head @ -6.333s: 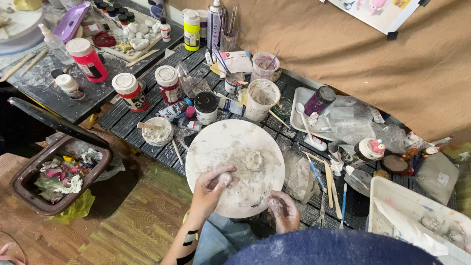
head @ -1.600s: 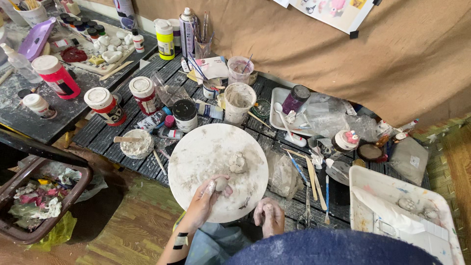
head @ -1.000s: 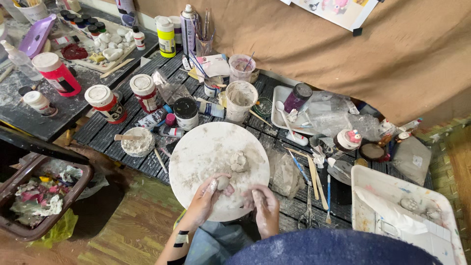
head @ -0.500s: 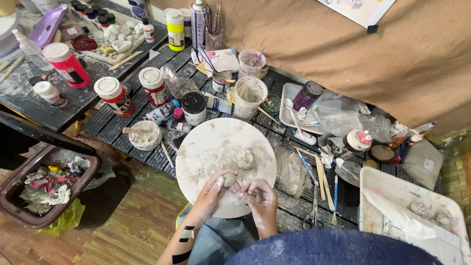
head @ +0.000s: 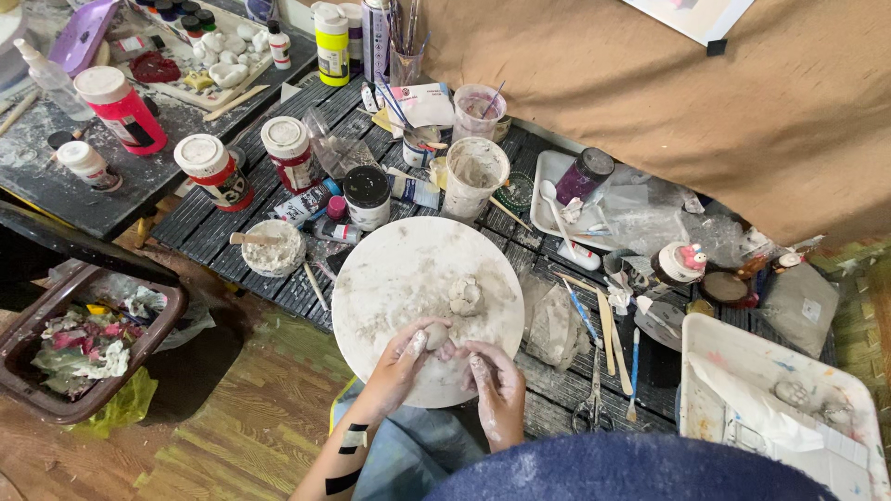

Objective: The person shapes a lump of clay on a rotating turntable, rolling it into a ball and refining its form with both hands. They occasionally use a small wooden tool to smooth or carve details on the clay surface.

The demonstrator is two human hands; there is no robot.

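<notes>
A round white board (head: 399,269) smeared with clay lies on a dark slatted table in front of me. My left hand (head: 401,357) pinches a small grey clay lump (head: 436,335) at the board's near edge. My right hand (head: 495,388), coated with clay, touches the same lump from the right with its fingertips. A second shaped clay piece (head: 465,297) sits on the board just beyond my hands, untouched.
Paint jars (head: 214,171), a black-lidded jar (head: 368,197), a clay-caked cup (head: 474,175) and a small bowl with a stick (head: 272,247) ring the board's far side. Scissors (head: 592,399), brushes and wooden tools lie to the right, beside a white tray (head: 742,371). A brown bin of scraps (head: 65,348) stands at left.
My right hand came up from the board's near edge and met the left hand on the small clay lump. The camera view shifted slightly.
</notes>
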